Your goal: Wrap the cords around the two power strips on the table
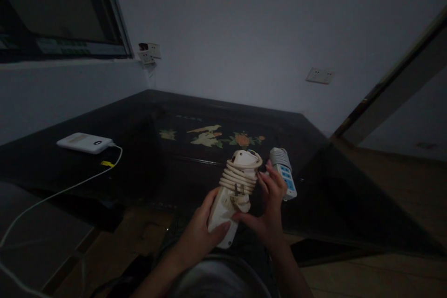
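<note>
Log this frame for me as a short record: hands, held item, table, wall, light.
Left hand: grips white power strip
Right hand: at the strip's plug side
Cord: wound around the strip's upper part
Plug: prongs exposed
On table: blue-and-white strip, right; white device with cable, left; yellow tag
Wall: sockets
Light: dim

On the glossy black table (328, 191), a flat white plastic device (84, 143) lies left, an oblong blue-and-white power strip (287, 180) right.
</note>
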Demonstrator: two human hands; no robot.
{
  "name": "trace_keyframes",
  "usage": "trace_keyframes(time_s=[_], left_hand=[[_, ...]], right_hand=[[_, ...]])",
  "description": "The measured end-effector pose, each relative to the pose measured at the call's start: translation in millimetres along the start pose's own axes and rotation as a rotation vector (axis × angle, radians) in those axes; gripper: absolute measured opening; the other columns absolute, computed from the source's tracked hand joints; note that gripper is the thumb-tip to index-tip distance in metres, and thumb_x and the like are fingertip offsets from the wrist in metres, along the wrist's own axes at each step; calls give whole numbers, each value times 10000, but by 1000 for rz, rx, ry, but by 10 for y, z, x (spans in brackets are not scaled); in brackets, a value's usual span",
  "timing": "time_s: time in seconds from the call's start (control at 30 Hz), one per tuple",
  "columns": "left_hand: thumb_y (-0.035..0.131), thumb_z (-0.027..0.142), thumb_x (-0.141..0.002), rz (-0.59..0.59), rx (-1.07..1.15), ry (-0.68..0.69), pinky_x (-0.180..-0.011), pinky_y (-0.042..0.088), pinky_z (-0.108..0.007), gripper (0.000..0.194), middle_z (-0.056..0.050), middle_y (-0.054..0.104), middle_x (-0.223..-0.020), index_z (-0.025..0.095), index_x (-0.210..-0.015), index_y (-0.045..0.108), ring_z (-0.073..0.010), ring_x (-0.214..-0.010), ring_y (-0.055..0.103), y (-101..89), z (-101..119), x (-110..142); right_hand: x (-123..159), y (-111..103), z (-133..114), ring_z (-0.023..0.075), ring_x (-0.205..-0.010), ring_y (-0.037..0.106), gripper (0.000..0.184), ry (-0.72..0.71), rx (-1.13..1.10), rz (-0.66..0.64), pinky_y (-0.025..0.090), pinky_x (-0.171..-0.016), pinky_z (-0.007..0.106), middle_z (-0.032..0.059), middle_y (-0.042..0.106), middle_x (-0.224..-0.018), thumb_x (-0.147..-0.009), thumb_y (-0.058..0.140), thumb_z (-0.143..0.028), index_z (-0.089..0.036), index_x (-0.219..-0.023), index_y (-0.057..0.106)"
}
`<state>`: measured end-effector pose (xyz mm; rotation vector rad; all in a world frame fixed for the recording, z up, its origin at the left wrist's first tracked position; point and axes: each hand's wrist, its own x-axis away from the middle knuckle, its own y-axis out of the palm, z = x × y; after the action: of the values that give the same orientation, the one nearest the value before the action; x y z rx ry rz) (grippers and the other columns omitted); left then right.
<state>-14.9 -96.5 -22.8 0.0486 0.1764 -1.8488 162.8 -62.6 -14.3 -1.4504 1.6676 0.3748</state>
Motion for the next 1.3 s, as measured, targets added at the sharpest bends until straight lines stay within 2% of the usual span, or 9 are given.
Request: trace_keyframes(time_s=[0.1, 0.17, 0.23, 0.33, 0.5, 0.9, 1.07, 1.2, 1.3], left_hand=[[600, 305, -807, -7, -79, 9, -1026, 402, -378, 652, -144, 492, -1380, 151, -1382, 334, -278, -1242, 487, -12, -36, 23], [605, 332, -809, -10, -113, 27, -1030, 399, -394, 659, -141, 488, -1388, 163, -1391, 347, -293, -1254, 474, -15, -53, 39], [604, 355, -815, -3, -118, 30, -1034, 396, -402, 659, -140, 485, -1394, 168, -1396, 356, -301, -1261, 468, -16, -69, 52], [601, 376, -823, 9, -96, 29, -1047, 380, -403, 672, -147, 475, -1402, 158, -1405, 347, -301, -1265, 464, -20, -99, 66], [595, 398, -830, -25, -34, 68, -1058, 370, -364, 687, -141, 457, -1416, 155, -1412, 326, -278, -1281, 448, -30, -144, 80], [617, 468, -798, -28, 100, 31, -1027, 398, -362, 739, -171, 485, -1374, 120, -1381, 328, -295, -1242, 482, 33, -5, 39], [634, 464, -785, -38, 184, 3, -1001, 418, -380, 738, -164, 496, -1363, 142, -1378, 336, -305, -1223, 496, 86, 5, 3], [653, 433, -769, 18, 205, -10, -960, 446, -377, 743, -157, 511, -1345, 152, -1380, 337, -300, -1177, 531, 114, 7, -125], [644, 381, -769, 112, 141, 34, -982, 422, -374, 678, -133, 529, -1317, 155, -1347, 372, -284, -1174, 525, 113, 18, -263]], right_hand=[[-111, -156, 29, 378, -1427, 40, 1044, -121, 136, -196, 210, -1104, 622, 82, 120, -1535, -596, 788, -531, -343, -1447, 213], [-185, -258, 41, 375, -1427, 65, 1132, -151, 191, -308, 214, -1107, 611, 98, 123, -1543, -561, 802, -543, -322, -1468, 161], [-227, -324, 52, 367, -1415, 149, 1165, -144, 214, -331, 261, -1099, 585, 122, 165, -1531, -543, 800, -563, -301, -1473, 148], [-224, -346, 57, 353, -1376, 271, 1143, -137, 223, -279, 313, -1083, 553, 145, 261, -1487, -530, 785, -599, -278, -1457, 197], [-174, -302, 7, 346, -1341, 346, 1059, -145, 188, -181, 365, -1056, 526, 153, 351, -1443, -537, 750, -646, -251, -1409, 297], [-115, -223, 28, 369, -1342, 353, 959, -122, 135, -97, 360, -1055, 555, 153, 345, -1484, -604, 706, -644, -260, -1408, 351], [-89, -179, 76, 367, -1387, 257, 936, -85, 36, -79, 288, -1092, 579, 116, 249, -1535, -665, 672, -640, -274, -1442, 300], [-108, -160, 80, 326, -1421, 174, 854, 33, -13, -126, 226, -1126, 570, 69, 169, -1564, -762, 664, -504, -303, -1469, 229], [-67, -100, 22, 289, -1421, 196, 770, 167, -98, -49, 271, -1119, 541, 49, 199, -1557, -802, 662, -344, -331, -1454, 252]])
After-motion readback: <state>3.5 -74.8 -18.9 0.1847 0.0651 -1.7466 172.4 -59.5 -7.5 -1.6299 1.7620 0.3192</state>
